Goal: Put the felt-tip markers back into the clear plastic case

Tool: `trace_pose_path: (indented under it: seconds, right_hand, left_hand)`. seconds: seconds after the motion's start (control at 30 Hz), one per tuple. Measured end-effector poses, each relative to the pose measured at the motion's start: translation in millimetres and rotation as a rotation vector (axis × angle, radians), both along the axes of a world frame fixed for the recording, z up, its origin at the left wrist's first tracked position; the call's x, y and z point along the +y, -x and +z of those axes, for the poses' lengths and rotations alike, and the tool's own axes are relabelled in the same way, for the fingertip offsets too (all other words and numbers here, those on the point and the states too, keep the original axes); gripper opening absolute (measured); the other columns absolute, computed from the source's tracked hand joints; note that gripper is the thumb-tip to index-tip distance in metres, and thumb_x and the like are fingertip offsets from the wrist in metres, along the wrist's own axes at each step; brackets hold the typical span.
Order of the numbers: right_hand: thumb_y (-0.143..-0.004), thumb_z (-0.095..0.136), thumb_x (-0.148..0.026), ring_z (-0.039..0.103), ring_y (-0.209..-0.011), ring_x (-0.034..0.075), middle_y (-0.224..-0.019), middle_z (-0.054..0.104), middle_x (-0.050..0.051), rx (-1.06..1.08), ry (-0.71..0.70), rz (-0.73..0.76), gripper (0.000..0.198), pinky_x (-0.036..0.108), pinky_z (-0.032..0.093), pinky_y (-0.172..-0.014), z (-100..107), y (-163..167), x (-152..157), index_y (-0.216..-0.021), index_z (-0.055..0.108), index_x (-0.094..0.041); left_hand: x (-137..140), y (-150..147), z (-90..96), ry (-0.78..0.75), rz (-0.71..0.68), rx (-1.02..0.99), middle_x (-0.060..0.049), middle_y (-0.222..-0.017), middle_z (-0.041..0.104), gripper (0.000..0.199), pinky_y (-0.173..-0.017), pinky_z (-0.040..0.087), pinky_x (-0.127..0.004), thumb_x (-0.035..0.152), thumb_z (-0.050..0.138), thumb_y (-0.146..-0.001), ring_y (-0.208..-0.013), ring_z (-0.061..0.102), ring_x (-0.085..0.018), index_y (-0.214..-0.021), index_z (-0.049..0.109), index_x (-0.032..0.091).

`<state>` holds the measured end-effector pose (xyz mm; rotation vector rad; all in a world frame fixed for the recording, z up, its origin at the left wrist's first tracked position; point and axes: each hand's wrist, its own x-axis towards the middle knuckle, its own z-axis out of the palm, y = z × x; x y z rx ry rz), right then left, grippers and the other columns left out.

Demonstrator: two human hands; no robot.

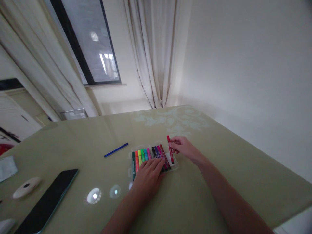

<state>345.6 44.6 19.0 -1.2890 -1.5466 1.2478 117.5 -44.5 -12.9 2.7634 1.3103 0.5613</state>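
Note:
A clear plastic case [176,166] lies on the table with a row of coloured markers [142,154] in it, running from dark green on the left to dark red on the right. My left hand [149,174] rests flat across the lower part of the row, fingers stretched out, covering several markers. Between the thumb and fingers of my right hand [182,148] is a red marker [171,156], tilted slightly, its lower end over the right end of the case. A blue marker [116,150] lies alone on the table, left of the case.
On the left of the table [97,136] are a dark phone or tablet [48,200], a white oval object [26,187] and a pale cloth or packet [7,168]. A wall [255,81] borders the right side. Curtains [156,58] hang behind the table.

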Motion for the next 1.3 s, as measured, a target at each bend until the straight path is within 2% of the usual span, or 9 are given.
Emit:
trace_pose_path:
  seconds: [0.13,0.23,0.4,0.53,0.73,0.93,1.17,1.3]
  right_hand:
    - [-0.084,0.073,-0.037,0.068,-0.064,0.015,-0.076,0.075,0.005,-0.089,0.043,0.081,0.023,0.025,0.053,-0.061,-13,9,-2,-0.09,0.074,-0.015]
    - [-0.085,0.072,-0.032,0.069,-0.064,0.016,-0.073,0.075,0.005,-0.195,0.017,0.068,0.017,0.024,0.052,-0.058,-17,17,-6,-0.087,0.074,-0.015]
    - [-0.086,0.072,-0.026,0.071,-0.062,0.016,-0.071,0.076,0.005,-0.332,-0.068,-0.013,0.011,0.023,0.051,-0.057,-14,25,-12,-0.09,0.074,-0.016]
    - [-0.085,0.074,-0.021,0.07,-0.061,0.015,-0.072,0.076,0.004,-0.383,-0.1,-0.056,0.008,0.024,0.051,-0.058,-13,28,-13,-0.092,0.073,-0.017]
    - [-0.084,0.073,-0.016,0.069,-0.071,0.017,-0.081,0.077,0.006,-0.517,-0.238,-0.063,0.002,0.027,0.049,-0.066,-6,33,-16,-0.085,0.075,-0.018]
    - [-0.085,0.073,-0.021,0.064,-0.068,0.017,-0.075,0.075,0.005,-0.651,-0.318,-0.05,0.01,0.028,0.042,-0.065,1,34,-20,-0.075,0.075,-0.019]
    - [-0.082,0.072,-0.018,0.061,-0.065,0.017,-0.068,0.071,0.004,-0.699,-0.285,-0.041,0.017,0.029,0.039,-0.063,1,36,-22,-0.066,0.072,-0.02]
    - [-0.082,0.072,-0.017,0.061,-0.066,0.019,-0.068,0.071,0.006,-0.702,-0.281,-0.06,0.018,0.031,0.04,-0.064,0,39,-22,-0.064,0.071,-0.021]
  left_hand:
    - [-1,1,6.9,0.0,0.049,0.066,-0.007,-0.138,0.063,0.046,-0.103,0.048,-0.049,0.032,0.061,-0.098,-0.123,0.058,-0.029,-0.144,0.053,0.031]
    - [-2,0,7.5,-0.023,0.061,0.07,-0.006,-0.136,0.062,0.044,-0.101,0.048,-0.05,0.031,0.062,-0.097,-0.122,0.057,-0.029,-0.141,0.056,0.035]
    - [-2,-2,3.2,-0.047,0.063,0.057,-0.007,-0.135,0.061,0.045,-0.102,0.047,-0.051,0.027,0.065,-0.096,-0.122,0.055,-0.03,-0.139,0.058,0.034]
    - [-3,-2,0.5,-0.057,0.057,0.038,-0.008,-0.136,0.061,0.049,-0.104,0.045,-0.051,0.026,0.062,-0.097,-0.123,0.054,-0.03,-0.145,0.052,0.03]
    - [-3,-3,0.1,-0.069,0.049,0.072,-0.008,-0.137,0.059,0.047,-0.102,0.045,-0.051,0.025,0.059,-0.098,-0.123,0.054,-0.031,-0.144,0.052,0.033]
    - [-3,-3,-0.6,-0.079,0.046,0.08,-0.009,-0.136,0.058,0.05,-0.102,0.045,-0.052,0.023,0.059,-0.097,-0.124,0.052,-0.031,-0.145,0.05,0.032]
    - [-4,-3,-1.3,-0.088,0.064,0.081,-0.009,-0.137,0.059,0.048,-0.103,0.045,-0.052,0.024,0.06,-0.097,-0.125,0.053,-0.031,-0.143,0.054,0.035]
    - [-2,-3,-4.3,-0.077,0.027,0.066,-0.008,-0.147,0.057,0.048,-0.108,0.043,-0.052,0.024,0.056,-0.099,-0.132,0.053,-0.03,-0.146,0.052,0.033]
